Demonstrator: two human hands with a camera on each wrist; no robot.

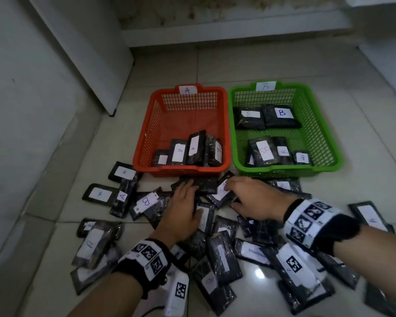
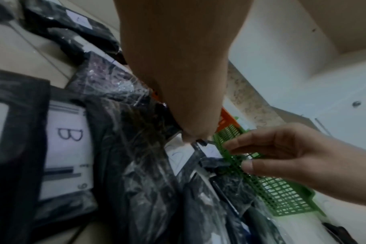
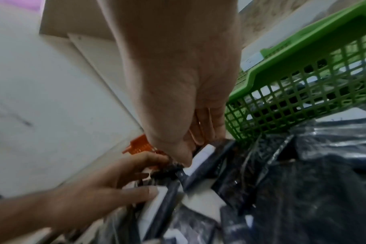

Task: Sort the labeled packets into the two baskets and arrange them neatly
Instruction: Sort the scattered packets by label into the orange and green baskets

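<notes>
Many black packets with white labels lie heaped on the tiled floor in front of an orange basket (image 1: pixel 181 171) tagged A and a green basket (image 1: pixel 284 172) tagged B. Both baskets hold several packets. My left hand (image 1: pixel 193 197) lies flat on the heap, its straight fingers on a dark packet (image 1: pixel 205 186) just before the orange basket. My right hand (image 1: pixel 230 194) curls over a white-labelled packet (image 1: pixel 221 193) between the baskets' front edges, with the thumb below it and the fingers above. In the right wrist view, the thumb (image 3: pixel 185 158) presses on that packet's label.
Packets marked A (image 1: pixel 124 172) and B (image 1: pixel 145 202) lie to the left of the heap, and more spread toward my forearms. A white cabinet (image 1: pixel 89 65) stands at the left and another unit (image 1: pixel 389 65) at the far right. Bare tile lies behind the baskets.
</notes>
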